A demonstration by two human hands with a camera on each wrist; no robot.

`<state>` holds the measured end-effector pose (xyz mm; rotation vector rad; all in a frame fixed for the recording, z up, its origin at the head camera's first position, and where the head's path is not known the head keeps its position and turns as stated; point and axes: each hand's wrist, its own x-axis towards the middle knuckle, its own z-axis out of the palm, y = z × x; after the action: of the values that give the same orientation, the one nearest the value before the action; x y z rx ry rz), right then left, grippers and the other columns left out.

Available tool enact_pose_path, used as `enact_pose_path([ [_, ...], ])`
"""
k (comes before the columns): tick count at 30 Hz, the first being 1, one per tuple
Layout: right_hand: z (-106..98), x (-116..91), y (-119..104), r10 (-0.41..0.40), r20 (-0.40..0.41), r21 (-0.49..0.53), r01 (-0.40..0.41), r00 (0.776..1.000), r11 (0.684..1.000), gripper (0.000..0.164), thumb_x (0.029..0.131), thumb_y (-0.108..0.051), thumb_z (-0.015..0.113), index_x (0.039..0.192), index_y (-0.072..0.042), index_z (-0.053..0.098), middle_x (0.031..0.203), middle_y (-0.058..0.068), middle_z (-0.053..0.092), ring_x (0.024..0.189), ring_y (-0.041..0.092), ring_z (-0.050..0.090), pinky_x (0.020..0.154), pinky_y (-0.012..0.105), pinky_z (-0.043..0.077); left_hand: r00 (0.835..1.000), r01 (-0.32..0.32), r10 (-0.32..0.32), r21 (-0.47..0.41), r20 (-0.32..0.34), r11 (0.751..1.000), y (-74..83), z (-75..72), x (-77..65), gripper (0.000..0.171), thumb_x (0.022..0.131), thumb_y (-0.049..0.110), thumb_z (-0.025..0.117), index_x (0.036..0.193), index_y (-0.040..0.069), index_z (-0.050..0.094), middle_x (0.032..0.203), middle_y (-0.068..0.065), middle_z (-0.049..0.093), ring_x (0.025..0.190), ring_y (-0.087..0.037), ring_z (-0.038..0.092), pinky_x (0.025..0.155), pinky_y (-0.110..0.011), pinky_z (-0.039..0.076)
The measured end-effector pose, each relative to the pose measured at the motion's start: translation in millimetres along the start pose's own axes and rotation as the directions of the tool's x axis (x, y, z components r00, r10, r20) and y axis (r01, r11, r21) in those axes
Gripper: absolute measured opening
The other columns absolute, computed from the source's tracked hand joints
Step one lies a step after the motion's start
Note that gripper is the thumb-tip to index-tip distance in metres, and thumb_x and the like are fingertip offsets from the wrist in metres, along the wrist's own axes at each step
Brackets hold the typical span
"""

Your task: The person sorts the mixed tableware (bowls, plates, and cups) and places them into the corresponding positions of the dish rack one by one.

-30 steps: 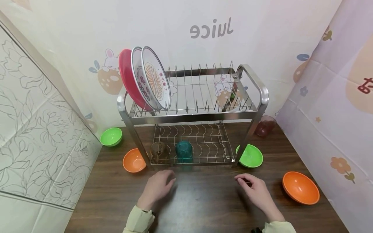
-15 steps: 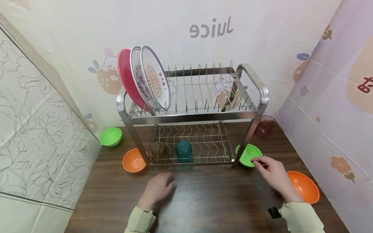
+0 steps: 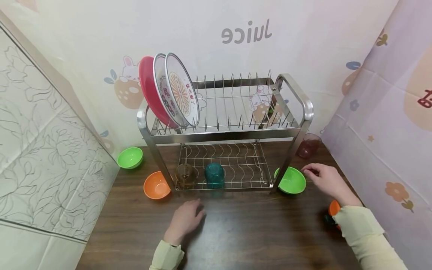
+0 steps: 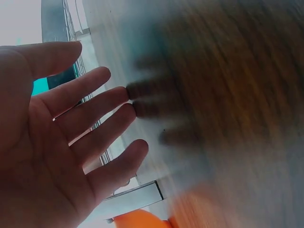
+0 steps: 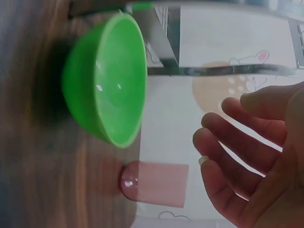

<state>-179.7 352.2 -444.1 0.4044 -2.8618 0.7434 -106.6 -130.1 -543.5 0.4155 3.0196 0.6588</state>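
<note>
From here I see the right hand [image 3: 328, 182], fingers curved and slightly apart, beside the round green bowl [image 3: 293, 182] toward the right edge of the wooden worktop [image 3: 256, 232]. The left hand [image 3: 185, 222], fingers apart, is near the silver metal rack [image 3: 222, 137].

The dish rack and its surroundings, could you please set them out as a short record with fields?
Rack: metal, on a wooden table
On top: red plate, two white patterned plates, at the left end
Lower down: brown cup, teal cup
Left side: left green bowl, left orange bowl
Right side: right green bowl, pink cup, right orange bowl, mostly hidden by a sleeve
Left grip: holds nothing, in front of the rack
Right grip: holds nothing, beside the right green bowl, not touching it
</note>
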Motion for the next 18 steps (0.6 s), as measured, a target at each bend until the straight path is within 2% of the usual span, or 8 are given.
enact_pose_path([
  [4, -7.6, 19.0, 15.1, -0.027, 0.012, -0.036, 0.028, 1.000, 0.999, 0.016, 0.099, -0.019, 0.062, 0.103, -0.008, 0.073, 0.088, 0.006, 0.070, 0.073, 0.021, 0.055, 0.064, 0.038, 0.044, 1.000, -0.010, 0.010, 0.017, -0.017, 1.000, 0.6, 2.7, -0.2, 0.035, 0.094, 0.026, 0.067, 0.119, 0.001, 0.068, 0.123, -0.018, 0.066, 0.114, -0.036, 0.061, 0.095, -0.052, 0.047],
  [8, -10.8, 38.6, 32.9, -0.055, 0.015, -0.069, 0.055, 0.998, 0.996, 0.013, 0.097, -0.017, 0.063, 0.099, -0.008, 0.073, 0.085, 0.005, 0.070, 0.074, 0.023, 0.057, 0.067, 0.041, 0.044, 1.000, -0.015, 0.016, 0.047, -0.019, 0.999, 1.1, 6.0, -1.6, 0.031, 0.094, 0.028, 0.067, 0.114, 0.005, 0.070, 0.126, -0.016, 0.064, 0.116, -0.035, 0.059, 0.095, -0.052, 0.048],
  [15, -13.9, 57.7, 57.1, -0.009, 0.071, -0.093, 0.016, 0.997, 0.996, 0.018, 0.098, -0.018, 0.060, 0.102, -0.005, 0.072, 0.093, 0.015, 0.071, 0.085, 0.035, 0.061, 0.076, 0.050, 0.045, 1.000, 0.022, -0.022, 0.024, 0.012, 0.999, 5.1, 8.6, -2.9, 0.033, 0.094, 0.030, 0.066, 0.116, 0.006, 0.070, 0.133, -0.016, 0.060, 0.120, -0.035, 0.056, 0.095, -0.054, 0.048],
  [18, -14.6, 63.3, 65.2, -0.002, 0.071, -0.094, 0.009, 0.997, 0.996, 0.018, 0.098, -0.016, 0.060, 0.102, -0.003, 0.072, 0.095, 0.019, 0.070, 0.087, 0.039, 0.061, 0.077, 0.052, 0.045, 0.999, 0.025, -0.025, 0.013, 0.026, 1.000, 7.1, 9.1, -2.4, 0.034, 0.094, 0.030, 0.065, 0.117, 0.005, 0.070, 0.135, -0.016, 0.058, 0.123, -0.035, 0.054, 0.097, -0.054, 0.046],
])
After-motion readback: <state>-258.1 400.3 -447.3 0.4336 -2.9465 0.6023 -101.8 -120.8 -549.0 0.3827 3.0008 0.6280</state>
